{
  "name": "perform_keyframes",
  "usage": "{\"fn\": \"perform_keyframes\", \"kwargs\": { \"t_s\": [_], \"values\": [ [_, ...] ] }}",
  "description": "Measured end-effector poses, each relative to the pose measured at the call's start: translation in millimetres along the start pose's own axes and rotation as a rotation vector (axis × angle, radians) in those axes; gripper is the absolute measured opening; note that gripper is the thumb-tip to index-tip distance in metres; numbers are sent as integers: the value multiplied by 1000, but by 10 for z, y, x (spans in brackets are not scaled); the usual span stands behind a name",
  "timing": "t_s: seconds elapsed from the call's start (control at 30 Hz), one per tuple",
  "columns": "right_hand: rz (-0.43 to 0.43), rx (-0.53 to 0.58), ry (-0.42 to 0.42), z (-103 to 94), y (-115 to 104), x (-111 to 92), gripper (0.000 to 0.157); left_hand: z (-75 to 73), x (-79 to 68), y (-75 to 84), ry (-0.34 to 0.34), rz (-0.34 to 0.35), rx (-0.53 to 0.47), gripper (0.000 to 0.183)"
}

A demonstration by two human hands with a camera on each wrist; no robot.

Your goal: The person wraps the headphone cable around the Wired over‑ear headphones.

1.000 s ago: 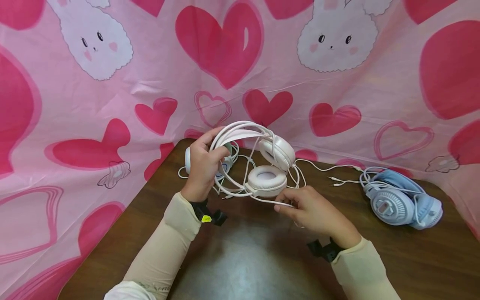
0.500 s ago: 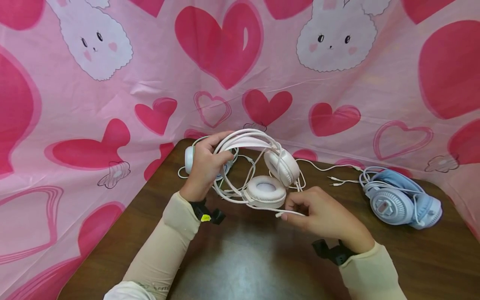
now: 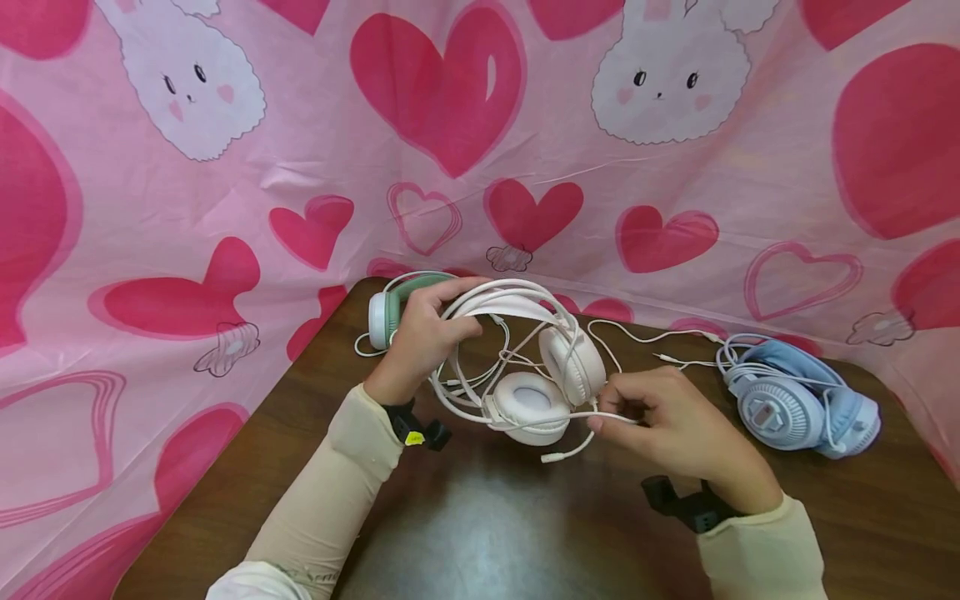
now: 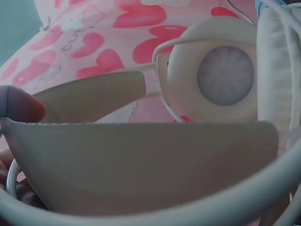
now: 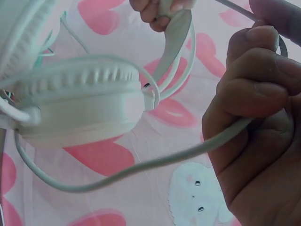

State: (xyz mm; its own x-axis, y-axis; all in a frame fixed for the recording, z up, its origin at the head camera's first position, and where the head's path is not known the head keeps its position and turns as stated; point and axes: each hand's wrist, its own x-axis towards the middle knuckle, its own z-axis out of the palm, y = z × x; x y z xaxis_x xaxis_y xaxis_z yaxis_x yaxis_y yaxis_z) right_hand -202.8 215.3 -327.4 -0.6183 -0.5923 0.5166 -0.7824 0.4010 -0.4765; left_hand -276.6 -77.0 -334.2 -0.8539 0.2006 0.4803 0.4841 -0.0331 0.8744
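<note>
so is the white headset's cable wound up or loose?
Loose. The white headset's thin white cable hangs in slack loops, its plug end dangling free below the right hand.

backdrop: pink cloth (image 3: 225, 208) with hearts and bunnies; table (image 3: 487, 525): dark brown, seemingly wood; light: soft sheen

White headphones (image 3: 536, 367); blue headphones (image 3: 798, 400); brown table (image 3: 487, 517).
</note>
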Motion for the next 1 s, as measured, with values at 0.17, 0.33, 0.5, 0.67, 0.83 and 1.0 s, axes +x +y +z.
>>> {"fn": "perform_keyframes", "kwargs": {
  "t_s": [0.17, 0.33, 0.5, 0.67, 0.83, 1.0],
  "values": [
    [48, -53, 26, -83, -48, -31, 32, 15, -14, 9, -115, 21, -6, 48],
    [26, -86, 51, -149, -42, -74, 34, 22, -28, 12, -201, 37, 7, 46],
    [-22, -76, 59, -210, -44, -105, 37, 35, -40, 25, -274, 60, 16, 46],
    [-10, -71, 55, -230, -66, -124, 38, 52, -50, 28, -347, 59, 22, 49],
    [-31, -60, 67, -223, -38, -130, 38, 54, -55, 28, -395, 93, 2, 50],
    [-11, -80, 59, -236, -60, -111, 39, 39, -61, 48, -412, 99, -35, 49]
  ]
}}
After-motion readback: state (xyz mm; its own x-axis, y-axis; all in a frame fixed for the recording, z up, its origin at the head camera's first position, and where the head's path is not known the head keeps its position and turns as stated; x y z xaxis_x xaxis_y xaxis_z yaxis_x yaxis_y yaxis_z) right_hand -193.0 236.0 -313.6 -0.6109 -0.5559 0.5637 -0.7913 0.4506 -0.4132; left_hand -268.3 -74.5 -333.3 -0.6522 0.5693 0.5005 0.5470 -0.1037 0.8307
